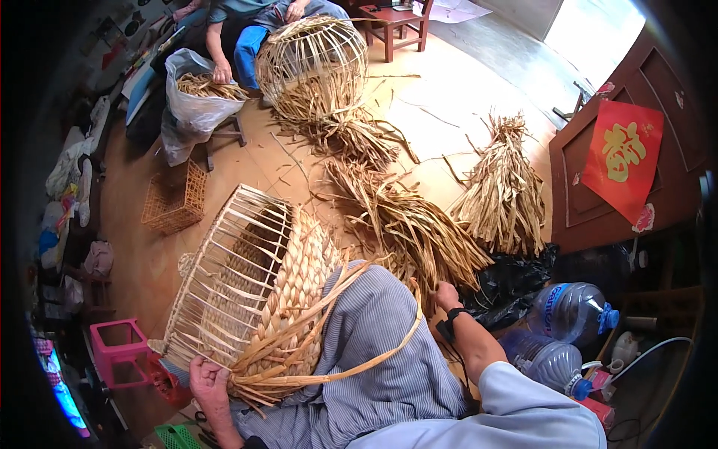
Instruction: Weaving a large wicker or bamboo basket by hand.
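Observation:
A half-woven basket lies tilted across my lap, with thick braided rows near my knee and bare open ribs on its far left side. My left hand pinches the basket's lower edge, where several loose strips gather. One long dried strip arcs from there over my trouser leg toward the right. Beside my right knee, my right hand, with a black band on its wrist, has its fingers closed at the lower end of a heap of dried plant strips. Some fingertips are hidden among the strips.
An upright bundle of strips stands beyond a black plastic bag. Large clear bottles lie at right below a brown door. A pink stool and wire basket stand left. Another person sits behind a ribbed basket.

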Tool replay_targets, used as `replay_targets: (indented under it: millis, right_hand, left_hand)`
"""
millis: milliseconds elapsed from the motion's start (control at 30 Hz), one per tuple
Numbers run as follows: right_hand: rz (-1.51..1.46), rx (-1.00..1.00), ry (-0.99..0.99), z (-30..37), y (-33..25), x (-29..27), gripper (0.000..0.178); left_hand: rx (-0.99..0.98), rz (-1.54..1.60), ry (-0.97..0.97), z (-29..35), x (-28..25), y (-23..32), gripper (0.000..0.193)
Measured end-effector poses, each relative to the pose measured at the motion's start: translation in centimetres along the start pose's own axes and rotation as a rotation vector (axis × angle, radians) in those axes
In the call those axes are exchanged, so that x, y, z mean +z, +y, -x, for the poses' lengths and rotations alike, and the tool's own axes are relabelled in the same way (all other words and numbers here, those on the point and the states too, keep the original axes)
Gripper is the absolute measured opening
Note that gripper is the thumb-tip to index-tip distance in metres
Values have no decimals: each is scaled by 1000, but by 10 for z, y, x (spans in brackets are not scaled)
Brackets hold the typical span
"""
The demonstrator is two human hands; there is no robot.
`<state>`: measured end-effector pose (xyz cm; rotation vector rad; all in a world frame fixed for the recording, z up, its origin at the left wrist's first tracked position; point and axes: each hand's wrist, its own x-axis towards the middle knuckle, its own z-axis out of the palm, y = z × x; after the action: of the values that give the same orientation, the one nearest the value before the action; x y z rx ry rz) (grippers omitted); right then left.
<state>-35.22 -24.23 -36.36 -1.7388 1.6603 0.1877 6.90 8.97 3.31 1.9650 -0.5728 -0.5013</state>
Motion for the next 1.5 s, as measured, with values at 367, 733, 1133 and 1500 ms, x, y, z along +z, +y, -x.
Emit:
replay_targets:
  millis: [367, 733, 1133, 1500]
  right_hand:
    - [-141, -48, 270, 6, 9, -25, 24]
    - [69, -63, 64, -71, 24, 25, 24]
    - [-298, -181, -96, -104, 19, 32, 38]
    - [-558, -246, -203, -57, 73, 16, 38]
  left_hand:
    - [26, 14, 13, -2, 11, 3, 51]
    - [203, -598, 79, 7, 9, 10, 20]
    - [-40, 10, -49, 9, 27, 13, 40]
    - [31, 66, -91, 2, 31, 12, 38]
